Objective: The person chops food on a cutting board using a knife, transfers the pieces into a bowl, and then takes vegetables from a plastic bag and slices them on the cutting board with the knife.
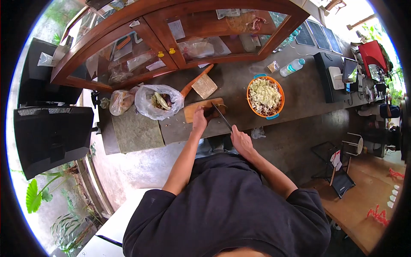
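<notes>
A small wooden cutting board [190, 112] lies near the front edge of the counter. My right hand [242, 140] is closed around the handle of a knife [223, 118], whose blade slants up and left over the board. At the board's lower side, my left hand [200, 121] curls its fingers against a dark piece [209, 112] beside the blade; too little of it shows to name. Some brownish bits [220, 106] sit at the board's right end. To the right stands an orange colander [248, 103] filled with chopped pale and brownish pieces.
Left of the board sits an open clear plastic bag [145, 100] with leafy scraps, near another tied bag [121, 102]. A square block [204, 86] lies behind the board. A water bottle [293, 67] lies at back right. A wooden glass-door cabinet [158, 38] overhangs the counter's rear.
</notes>
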### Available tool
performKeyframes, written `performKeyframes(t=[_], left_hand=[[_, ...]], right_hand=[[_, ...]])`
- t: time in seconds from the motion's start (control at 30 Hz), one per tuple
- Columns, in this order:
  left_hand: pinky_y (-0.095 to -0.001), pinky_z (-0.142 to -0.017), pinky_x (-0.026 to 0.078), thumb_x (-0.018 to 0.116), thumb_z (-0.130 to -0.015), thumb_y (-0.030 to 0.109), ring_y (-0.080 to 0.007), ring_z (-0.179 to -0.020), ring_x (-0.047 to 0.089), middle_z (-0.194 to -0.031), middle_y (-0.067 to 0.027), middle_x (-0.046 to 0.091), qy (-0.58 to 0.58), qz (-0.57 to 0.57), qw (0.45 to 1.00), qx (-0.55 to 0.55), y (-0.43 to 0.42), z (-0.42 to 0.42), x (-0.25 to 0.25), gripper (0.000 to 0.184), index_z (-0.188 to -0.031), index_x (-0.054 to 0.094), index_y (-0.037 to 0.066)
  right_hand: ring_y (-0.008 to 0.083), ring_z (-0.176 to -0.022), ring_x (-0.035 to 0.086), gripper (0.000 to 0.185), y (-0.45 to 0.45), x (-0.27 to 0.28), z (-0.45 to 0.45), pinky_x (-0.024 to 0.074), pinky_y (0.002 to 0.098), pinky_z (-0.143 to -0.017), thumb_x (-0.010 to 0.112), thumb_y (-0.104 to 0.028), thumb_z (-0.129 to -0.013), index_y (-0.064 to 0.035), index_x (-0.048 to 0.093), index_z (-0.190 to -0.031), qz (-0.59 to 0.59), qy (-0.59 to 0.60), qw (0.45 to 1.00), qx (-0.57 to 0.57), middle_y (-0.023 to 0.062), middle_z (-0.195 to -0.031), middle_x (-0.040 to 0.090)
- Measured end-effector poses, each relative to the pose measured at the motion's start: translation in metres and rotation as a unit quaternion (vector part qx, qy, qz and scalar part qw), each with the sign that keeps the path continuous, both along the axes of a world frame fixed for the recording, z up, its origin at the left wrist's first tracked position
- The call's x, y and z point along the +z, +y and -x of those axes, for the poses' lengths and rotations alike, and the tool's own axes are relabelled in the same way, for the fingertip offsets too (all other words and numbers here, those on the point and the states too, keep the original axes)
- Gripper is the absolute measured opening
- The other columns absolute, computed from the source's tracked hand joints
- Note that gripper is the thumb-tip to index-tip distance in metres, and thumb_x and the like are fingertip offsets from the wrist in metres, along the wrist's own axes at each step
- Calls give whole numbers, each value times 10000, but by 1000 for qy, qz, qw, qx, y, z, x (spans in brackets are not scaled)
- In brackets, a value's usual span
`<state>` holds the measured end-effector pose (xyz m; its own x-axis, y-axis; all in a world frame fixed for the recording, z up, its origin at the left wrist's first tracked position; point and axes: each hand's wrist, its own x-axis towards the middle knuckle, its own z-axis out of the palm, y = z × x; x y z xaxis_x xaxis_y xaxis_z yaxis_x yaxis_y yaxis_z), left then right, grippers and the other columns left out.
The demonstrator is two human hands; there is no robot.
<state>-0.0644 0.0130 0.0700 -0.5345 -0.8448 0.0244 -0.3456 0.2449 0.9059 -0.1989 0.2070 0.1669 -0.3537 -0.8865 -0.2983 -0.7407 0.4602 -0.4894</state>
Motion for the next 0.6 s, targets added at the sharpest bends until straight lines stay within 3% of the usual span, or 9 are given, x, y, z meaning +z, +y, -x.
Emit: performKeyframes(t=[0.13,0.2,0.23,0.43,0.53,0.6], left_hand=[[-452,-885,498,679,-806,132,-415,-1003,619,-1071,-219,656,-132,102,986,-20,4,1,10,279,-1055,673,6],[-465,-879,498,806,-663,90,-430,-997,608,-1064,-211,647,-100,104,990,-4,4,0,7,418,-1054,674,22],[-465,-879,498,806,-663,90,-430,-997,608,-1064,-211,647,-102,106,989,0,2,0,6,418,-1054,674,22],[-451,-858,509,784,-739,175,-429,-1004,610,-1109,-207,645,-152,76,985,-14,-3,-5,6,389,-1057,644,0],[-433,-848,529,779,-779,199,-406,-987,637,-1113,-213,656,-92,23,995,-12,-11,-11,-4,385,-1072,634,-4],[-399,-856,536,753,-838,197,-342,-1000,663,-1106,-203,671,-60,-70,996,8,-11,-15,-5,354,-1091,622,-14]], right_hand=[[474,-689,636,208,-15,-16,4,482,602,-623,508,-217,-973,-65,431,-1093,-5,-24,1000,-12,254,-713,641],[480,-691,634,214,-17,-35,3,480,607,-625,509,-220,-973,-64,429,-1095,12,-34,999,-15,257,-711,639],[474,-686,640,254,-14,-44,5,494,591,-614,506,-225,-978,-55,434,-1152,21,-21,1000,-5,255,-719,646],[474,-677,637,322,-6,-63,24,498,577,-595,511,-254,-985,-40,444,-1216,48,-15,999,21,264,-737,649],[487,-695,626,331,1,-65,32,484,579,-590,524,-267,-986,-33,444,-1206,63,-46,997,24,276,-751,642],[496,-708,620,339,6,-64,36,474,583,-589,531,-274,-986,-29,442,-1203,80,-72,994,22,284,-761,637]])
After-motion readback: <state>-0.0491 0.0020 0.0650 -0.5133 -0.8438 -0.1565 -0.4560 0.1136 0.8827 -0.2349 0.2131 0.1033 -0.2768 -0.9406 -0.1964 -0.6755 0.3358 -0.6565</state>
